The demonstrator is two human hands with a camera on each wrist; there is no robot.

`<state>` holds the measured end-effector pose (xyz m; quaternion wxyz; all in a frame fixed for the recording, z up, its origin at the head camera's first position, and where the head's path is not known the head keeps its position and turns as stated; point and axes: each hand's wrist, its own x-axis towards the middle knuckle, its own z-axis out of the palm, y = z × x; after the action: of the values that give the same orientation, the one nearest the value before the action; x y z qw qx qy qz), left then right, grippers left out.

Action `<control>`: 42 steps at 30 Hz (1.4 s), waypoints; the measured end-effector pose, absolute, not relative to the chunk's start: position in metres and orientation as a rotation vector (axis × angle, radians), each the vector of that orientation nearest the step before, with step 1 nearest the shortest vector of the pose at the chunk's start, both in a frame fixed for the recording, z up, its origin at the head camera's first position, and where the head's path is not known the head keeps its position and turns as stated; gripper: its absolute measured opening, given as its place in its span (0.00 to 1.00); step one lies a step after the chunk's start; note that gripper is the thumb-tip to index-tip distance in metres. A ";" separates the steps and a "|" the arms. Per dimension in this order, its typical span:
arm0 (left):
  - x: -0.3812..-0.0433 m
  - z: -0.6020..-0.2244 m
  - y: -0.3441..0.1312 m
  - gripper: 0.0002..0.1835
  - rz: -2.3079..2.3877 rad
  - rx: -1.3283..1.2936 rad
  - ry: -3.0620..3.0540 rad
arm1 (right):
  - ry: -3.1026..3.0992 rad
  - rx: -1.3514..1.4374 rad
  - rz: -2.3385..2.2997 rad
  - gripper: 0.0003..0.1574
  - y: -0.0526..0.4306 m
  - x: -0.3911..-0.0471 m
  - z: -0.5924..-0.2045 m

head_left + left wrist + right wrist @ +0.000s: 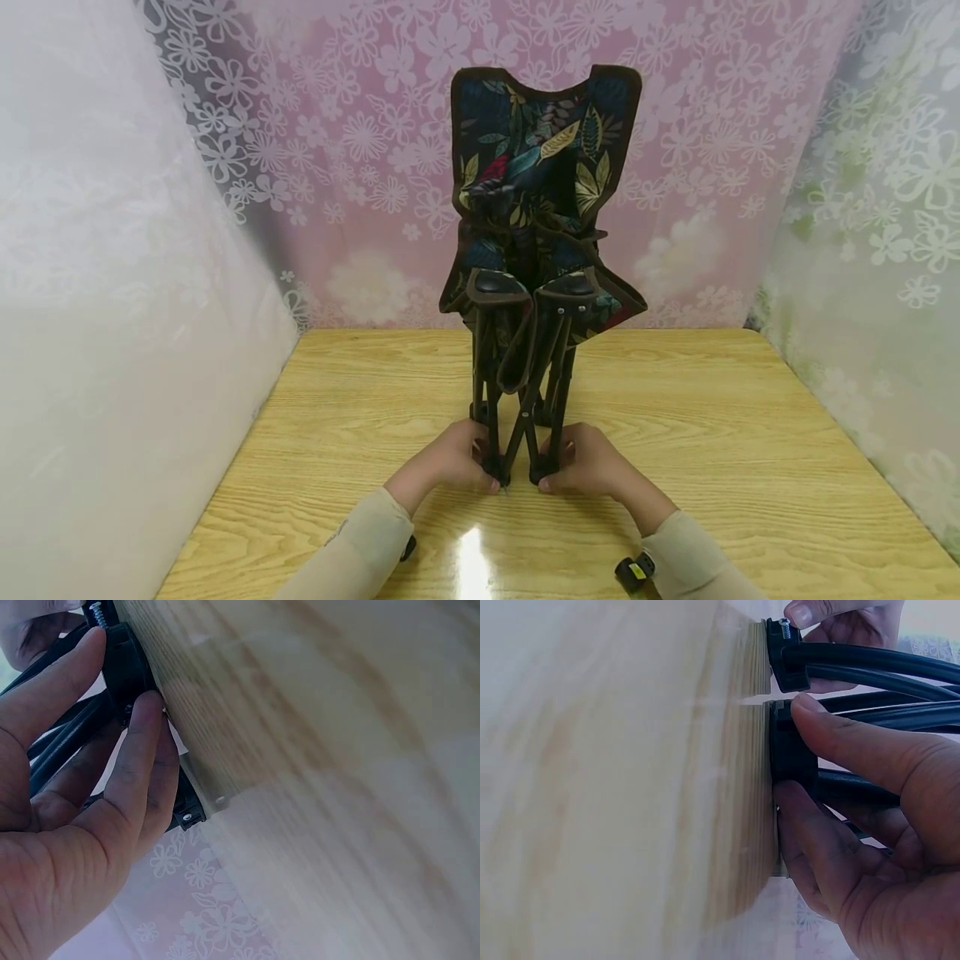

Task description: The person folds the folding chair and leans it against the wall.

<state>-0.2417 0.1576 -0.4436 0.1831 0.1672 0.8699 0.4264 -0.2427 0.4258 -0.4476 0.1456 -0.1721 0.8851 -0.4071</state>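
A small folding camp chair with dark leaf-print fabric and black tube legs stands upright on the table, its legs drawn close together. My left hand pinches the near left plastic foot between thumb and fingers, low against the tabletop. On the other side my right hand grips the near right foot in the same manner. A narrow gap separates these two feet. Loose fabric hangs in folds over the upper legs. The far feet are partly hidden behind the near legs.
The wood-grain table has a glossy top. Behind it hangs a pink flowered curtain, with pale sheets at the left and right sides. A dark band with a small device is on the right wrist.
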 end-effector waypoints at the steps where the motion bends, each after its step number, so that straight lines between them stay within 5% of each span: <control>1: -0.242 -0.444 0.158 0.21 1.206 0.469 2.454 | 2.556 -0.495 -1.170 0.27 0.426 -0.243 -0.447; 31: -0.256 -0.447 0.160 0.27 1.199 0.410 2.481 | 2.582 -0.425 -1.193 0.26 0.424 -0.258 -0.451; 42: -0.256 -0.443 0.160 0.21 1.212 0.430 2.483 | 2.570 -0.430 -1.216 0.26 0.423 -0.258 -0.451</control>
<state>-0.2561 0.1597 -0.4434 0.1719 0.1515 0.8747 0.4271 -0.2583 0.4235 -0.4509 0.1326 -0.1481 0.8860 -0.4190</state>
